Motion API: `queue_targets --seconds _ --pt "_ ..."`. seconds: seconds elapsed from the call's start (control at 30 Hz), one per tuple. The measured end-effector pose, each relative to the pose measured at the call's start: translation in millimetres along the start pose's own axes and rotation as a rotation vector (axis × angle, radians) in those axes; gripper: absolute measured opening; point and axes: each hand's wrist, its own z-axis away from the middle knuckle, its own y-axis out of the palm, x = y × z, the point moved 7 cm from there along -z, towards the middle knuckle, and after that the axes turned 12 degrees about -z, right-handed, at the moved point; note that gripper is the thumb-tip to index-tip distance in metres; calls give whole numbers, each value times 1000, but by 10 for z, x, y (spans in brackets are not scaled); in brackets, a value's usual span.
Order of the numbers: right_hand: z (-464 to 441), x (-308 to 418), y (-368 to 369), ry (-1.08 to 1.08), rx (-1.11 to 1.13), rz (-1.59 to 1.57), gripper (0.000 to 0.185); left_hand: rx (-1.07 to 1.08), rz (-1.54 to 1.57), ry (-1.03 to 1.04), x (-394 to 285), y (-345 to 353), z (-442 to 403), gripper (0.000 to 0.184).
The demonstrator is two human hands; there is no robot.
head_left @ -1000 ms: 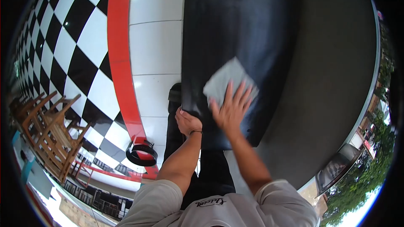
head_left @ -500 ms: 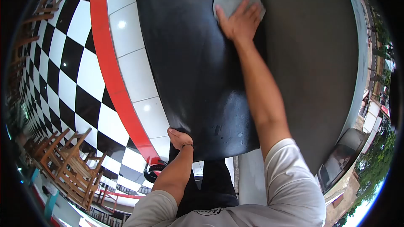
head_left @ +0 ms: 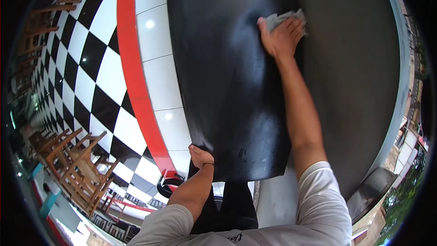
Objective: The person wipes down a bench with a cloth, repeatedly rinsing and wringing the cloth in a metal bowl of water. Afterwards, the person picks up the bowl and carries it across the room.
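A long, glossy black tabletop [head_left: 227,95] stretches away in front of me, with wet marks [head_left: 243,155] near its closest end. My right hand [head_left: 283,36] presses a crumpled grey cloth [head_left: 298,16] onto the surface near its right edge, fingers stretched over the cloth and the thumb out to the left. At the near left corner, my left hand [head_left: 201,156] grips the tabletop's edge, its fingers partly hidden.
To the right lies a dark grey surface [head_left: 350,73] with a pale border [head_left: 400,82]. White tiles [head_left: 157,73] and a red strip [head_left: 132,64] run along the left, beside a black-and-white checkered floor [head_left: 102,82]. Wooden chairs [head_left: 79,168] stand at lower left.
My right hand has slid the cloth rightward and closer to me, and the cloth is more bunched up. My left hand keeps its hold at the corner. The view has shifted slightly.
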Motion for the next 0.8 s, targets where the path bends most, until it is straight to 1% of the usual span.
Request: queue_targets --seconds 0.03,0.1,0.2,0.23,0.27,0.3,0.33,0.37,0.43,0.47,0.5,0.57,0.63,0.77,0.8 --pt "-96 26 38 5 19 6 115 -39 -9 44 56 57 -46 56" --pt "-225 48 42 9 44 26 116 -17 0 42 58 73 -60 56" --pt "-222 59 2 27 113 24 115 30 -37 -31 -46 -55 26 56" --pt "-203 49 -4 32 127 11 115 10 -24 -16 -7 -37 19 56" --pt "-145 65 -39 -19 69 -43 113 -9 -10 6 30 -5 -5 56" --pt "-26 57 7 -54 108 -48 112 -27 6 29 35 40 -45 55" --pt "216 112 -15 -84 154 -51 110 9 -19 11 31 43 -54 55" --pt "570 250 -104 -160 190 -94 107 6 -5 18 7 24 -45 55" --pt "1375 543 -263 -280 298 -46 100 2 15 20 -9 -1 -27 55" --pt "1735 645 -320 -265 370 -103 89 -1 16 37 12 8 -31 54" --pt "2008 686 -342 -260 408 -38 72 -7 20 57 10 40 -51 54" --pt "2196 643 -383 -187 404 -64 58 -30 30 66 2 11 -43 53" --pt "2019 569 -404 -127 216 -67 53 -60 47 57 -24 -30 -1 53" --pt "1222 472 -387 -111 22 70 57 -6 82 95 -5 26 -48 51" --pt "1032 480 -381 -149 18 23 55 -3 95 104 7 31 -52 51"
